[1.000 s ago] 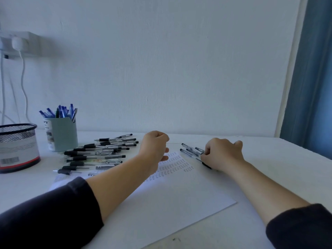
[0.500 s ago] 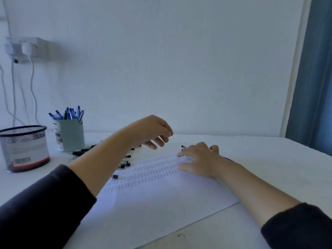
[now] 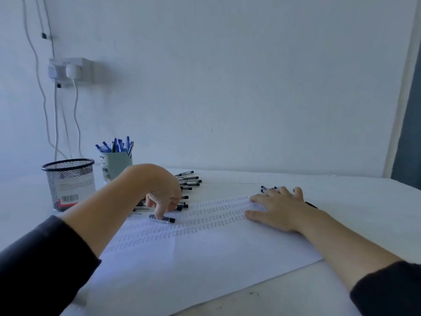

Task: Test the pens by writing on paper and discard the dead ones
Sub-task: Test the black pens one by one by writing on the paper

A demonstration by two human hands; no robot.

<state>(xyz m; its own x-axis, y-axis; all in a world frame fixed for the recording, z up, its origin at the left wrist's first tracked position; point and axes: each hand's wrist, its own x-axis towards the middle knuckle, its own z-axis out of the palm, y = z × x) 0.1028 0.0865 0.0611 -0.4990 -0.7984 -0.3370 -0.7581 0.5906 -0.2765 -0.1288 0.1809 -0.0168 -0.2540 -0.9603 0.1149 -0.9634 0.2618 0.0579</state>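
The pen cup [image 3: 113, 164] shows the letters "MY"; the paper's [image 3: 205, 247] rows of marks are illegible.

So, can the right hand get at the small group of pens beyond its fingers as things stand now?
Probably yes. The right hand lies flat on the paper, and its fingertips almost touch the small group of pens. Nothing stands between them.
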